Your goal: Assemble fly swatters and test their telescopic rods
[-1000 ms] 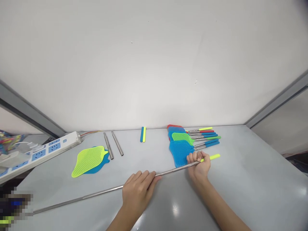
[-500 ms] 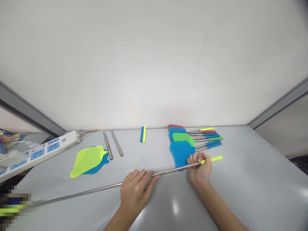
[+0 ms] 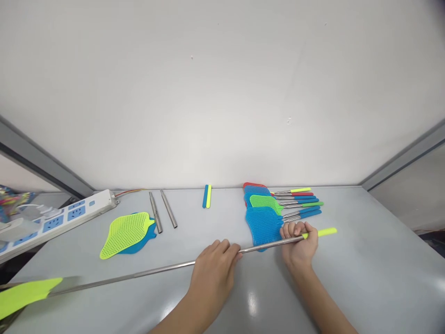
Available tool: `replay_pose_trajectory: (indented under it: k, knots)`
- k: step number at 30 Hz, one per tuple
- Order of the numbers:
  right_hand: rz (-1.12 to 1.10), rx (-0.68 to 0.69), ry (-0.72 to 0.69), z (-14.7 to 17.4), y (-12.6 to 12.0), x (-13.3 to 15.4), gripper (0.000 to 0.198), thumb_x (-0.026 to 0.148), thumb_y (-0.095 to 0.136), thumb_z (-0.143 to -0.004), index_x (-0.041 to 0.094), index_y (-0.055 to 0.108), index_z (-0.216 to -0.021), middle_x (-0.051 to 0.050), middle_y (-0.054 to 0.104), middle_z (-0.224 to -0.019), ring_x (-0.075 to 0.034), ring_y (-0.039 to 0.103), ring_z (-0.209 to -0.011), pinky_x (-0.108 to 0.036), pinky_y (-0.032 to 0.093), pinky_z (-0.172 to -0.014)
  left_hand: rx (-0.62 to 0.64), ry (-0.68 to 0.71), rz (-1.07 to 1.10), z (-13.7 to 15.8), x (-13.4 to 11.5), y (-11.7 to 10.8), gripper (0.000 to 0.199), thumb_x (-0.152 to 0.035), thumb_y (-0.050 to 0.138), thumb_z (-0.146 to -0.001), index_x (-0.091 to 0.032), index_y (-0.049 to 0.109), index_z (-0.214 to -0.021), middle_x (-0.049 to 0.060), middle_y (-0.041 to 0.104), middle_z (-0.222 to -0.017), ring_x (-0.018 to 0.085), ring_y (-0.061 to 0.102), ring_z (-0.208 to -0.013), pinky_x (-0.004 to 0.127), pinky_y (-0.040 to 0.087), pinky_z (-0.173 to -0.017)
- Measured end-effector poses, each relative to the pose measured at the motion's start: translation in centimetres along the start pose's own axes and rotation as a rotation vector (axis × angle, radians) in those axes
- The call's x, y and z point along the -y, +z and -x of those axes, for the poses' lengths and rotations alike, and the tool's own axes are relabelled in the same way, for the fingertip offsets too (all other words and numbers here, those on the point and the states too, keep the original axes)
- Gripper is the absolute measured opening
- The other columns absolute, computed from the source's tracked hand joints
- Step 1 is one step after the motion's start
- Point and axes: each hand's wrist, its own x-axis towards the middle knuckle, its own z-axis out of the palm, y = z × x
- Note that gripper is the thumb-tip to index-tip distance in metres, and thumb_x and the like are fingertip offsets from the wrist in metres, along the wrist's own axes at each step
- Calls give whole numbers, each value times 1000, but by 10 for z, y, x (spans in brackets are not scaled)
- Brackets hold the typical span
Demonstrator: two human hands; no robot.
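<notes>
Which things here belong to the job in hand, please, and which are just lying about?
Job, it seems:
held metal rod, its yellow grip and yellow swatter head; loose swatter heads; two metal tubes; two loose grips; pile of swatters.

Lying about:
power strip; white plug.

**Polished Metal, Pierced Plastic on Glossy Grey**

A long, slender silver metal rod (image 3: 163,268), smooth and polished, carries a slim yellow-green plastic handle (image 3: 327,231) with a soft matt look. Two short silver metal tubes (image 3: 156,214) have a duller sheen. At left, a flat yellow-green plastic swatter head (image 3: 127,234) is pierced with small holes; at right, a broad blue plastic swatter head (image 3: 266,227) shows the same matt mesh. A smooth grey counter (image 3: 365,269) throws back glossy highlights, while the white wall (image 3: 208,102) is matt, flecked with small rough marks.
</notes>
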Motion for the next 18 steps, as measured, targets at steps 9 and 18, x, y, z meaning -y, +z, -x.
replay_pose_trajectory:
  k: [9, 18]
  knots:
    - [-23, 3, -12, -10, 3, 8, 31, 28, 35, -70, 17, 27, -42, 5, 24, -36, -8, 26, -35, -23, 20, -37, 2, -29, 17, -25, -20, -12, 19, -25, 37, -82, -20, 51, -70, 1, 53, -67, 15, 46, -61, 27, 32, -53]
    - [-93, -5, -18, -14, 41, 22, 31, 28, 37, -67, 17, 23, -42, 5, 20, -35, -8, 21, -34, -24, 16, -36, 112, -22, 78, -46, -25, -50, 29, -29, 27, -86, -21, 52, -71, -1, 51, -64, 12, 46, -59, 24, 28, -51]
